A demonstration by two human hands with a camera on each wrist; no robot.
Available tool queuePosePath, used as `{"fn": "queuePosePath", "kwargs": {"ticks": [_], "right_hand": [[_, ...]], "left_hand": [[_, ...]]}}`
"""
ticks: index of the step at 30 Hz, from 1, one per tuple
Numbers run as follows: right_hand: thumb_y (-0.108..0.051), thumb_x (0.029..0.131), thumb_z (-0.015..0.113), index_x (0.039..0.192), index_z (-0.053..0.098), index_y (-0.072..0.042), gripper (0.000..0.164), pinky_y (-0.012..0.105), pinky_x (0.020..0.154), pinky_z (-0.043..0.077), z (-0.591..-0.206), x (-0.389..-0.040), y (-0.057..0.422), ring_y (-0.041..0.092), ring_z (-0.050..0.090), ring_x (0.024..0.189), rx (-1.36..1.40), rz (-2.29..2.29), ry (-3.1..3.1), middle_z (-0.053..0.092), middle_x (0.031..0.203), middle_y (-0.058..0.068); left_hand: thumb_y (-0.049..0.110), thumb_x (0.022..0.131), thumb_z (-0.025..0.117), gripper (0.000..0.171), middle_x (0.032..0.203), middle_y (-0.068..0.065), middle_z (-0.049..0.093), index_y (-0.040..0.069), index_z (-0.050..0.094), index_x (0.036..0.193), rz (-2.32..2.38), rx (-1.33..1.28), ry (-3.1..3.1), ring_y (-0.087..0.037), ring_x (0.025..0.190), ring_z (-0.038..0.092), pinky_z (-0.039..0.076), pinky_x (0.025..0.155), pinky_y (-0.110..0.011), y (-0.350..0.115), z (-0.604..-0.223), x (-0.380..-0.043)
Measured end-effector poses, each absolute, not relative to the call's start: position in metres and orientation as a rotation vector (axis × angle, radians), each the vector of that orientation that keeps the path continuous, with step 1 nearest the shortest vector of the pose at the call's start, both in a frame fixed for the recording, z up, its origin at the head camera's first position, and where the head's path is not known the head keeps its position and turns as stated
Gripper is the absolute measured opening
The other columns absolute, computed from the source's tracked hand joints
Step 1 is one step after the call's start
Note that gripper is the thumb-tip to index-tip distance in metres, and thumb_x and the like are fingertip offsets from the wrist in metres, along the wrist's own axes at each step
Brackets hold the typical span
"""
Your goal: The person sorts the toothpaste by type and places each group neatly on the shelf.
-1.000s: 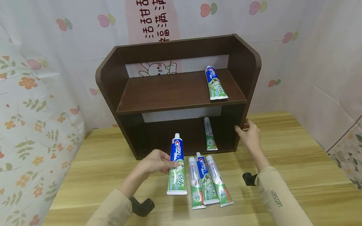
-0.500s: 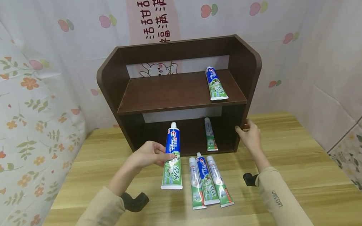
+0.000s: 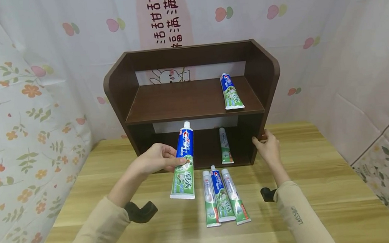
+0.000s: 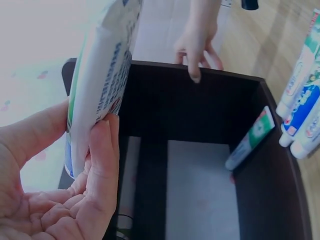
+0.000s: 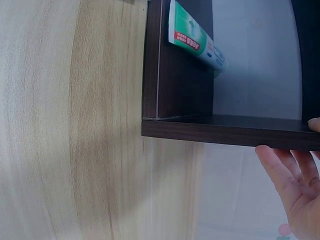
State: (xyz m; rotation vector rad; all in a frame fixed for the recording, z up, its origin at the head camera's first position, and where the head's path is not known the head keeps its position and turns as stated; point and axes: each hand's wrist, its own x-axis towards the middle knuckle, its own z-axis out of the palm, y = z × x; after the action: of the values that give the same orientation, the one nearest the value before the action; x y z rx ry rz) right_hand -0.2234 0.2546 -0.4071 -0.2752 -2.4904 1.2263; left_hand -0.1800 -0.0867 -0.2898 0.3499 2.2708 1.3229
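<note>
My left hand (image 3: 156, 158) pinches a blue-and-green toothpaste tube (image 3: 185, 180), cap up, in front of the dark brown two-tier shelf (image 3: 194, 115). In the left wrist view the tube's printed white back (image 4: 100, 75) shows between thumb and fingers. At the shelf's right side panel, my right hand (image 3: 269, 147) grips the edge, thumb on the inner side and fingers (image 5: 280, 170) outside. Another blue-and-green tube (image 3: 231, 93) lies on the upper tier. A white-and-green tube (image 3: 225, 145) lies on the lower tier, towards the right.
On the wooden table (image 3: 121, 236), before the shelf, lie three tubes side by side: a white-and-green one (image 3: 210, 199), a blue-and-green one (image 3: 223, 196) and another white-and-green one (image 3: 236, 197). A patterned curtain (image 3: 28, 124) hangs behind and beside the table.
My left hand has risen with the toothpaste tube and shifted slightly left, from just above the table to the height of the lower opening. My right hand stays on the side panel.
</note>
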Motion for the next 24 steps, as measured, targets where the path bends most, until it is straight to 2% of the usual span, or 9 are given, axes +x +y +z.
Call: {"fn": "queuePosePath", "kwargs": {"ticks": [12,19,24], "right_hand": [[-0.015,0.088,0.056,0.105,0.054,0.002,0.024,0.039,0.065,0.055,-0.408,-0.223,0.255,0.041,0.063,0.088,-0.266,1.223,-2.485,0.059,0.103,0.027],[-0.015,0.088,0.055,0.104,0.053,0.003,0.024,0.041,0.066,0.056,-0.406,-0.222,0.255,0.043,0.063,0.091,-0.264,1.231,-2.495,0.059,0.104,0.029],[-0.015,0.088,0.055,0.106,0.052,0.002,0.025,0.045,0.071,0.055,-0.407,-0.222,0.254,0.043,0.062,0.094,-0.277,1.214,-2.507,0.059,0.106,0.029]], "left_hand": [[0.023,0.083,0.066,0.035,0.091,-0.015,0.069,-0.006,0.060,0.101,1.250,0.404,2.340,-0.017,0.072,0.068,0.054,0.083,-0.036,-0.072,-0.254,-0.204],[0.022,0.085,0.064,0.034,0.096,-0.017,0.069,-0.008,0.061,0.103,1.240,0.404,2.380,-0.017,0.075,0.069,0.054,0.084,-0.036,-0.064,-0.242,-0.224],[0.023,0.085,0.065,0.037,0.106,-0.018,0.066,-0.006,0.060,0.107,1.251,0.302,2.404,-0.019,0.082,0.068,0.054,0.083,-0.031,-0.057,-0.233,-0.239]]}}
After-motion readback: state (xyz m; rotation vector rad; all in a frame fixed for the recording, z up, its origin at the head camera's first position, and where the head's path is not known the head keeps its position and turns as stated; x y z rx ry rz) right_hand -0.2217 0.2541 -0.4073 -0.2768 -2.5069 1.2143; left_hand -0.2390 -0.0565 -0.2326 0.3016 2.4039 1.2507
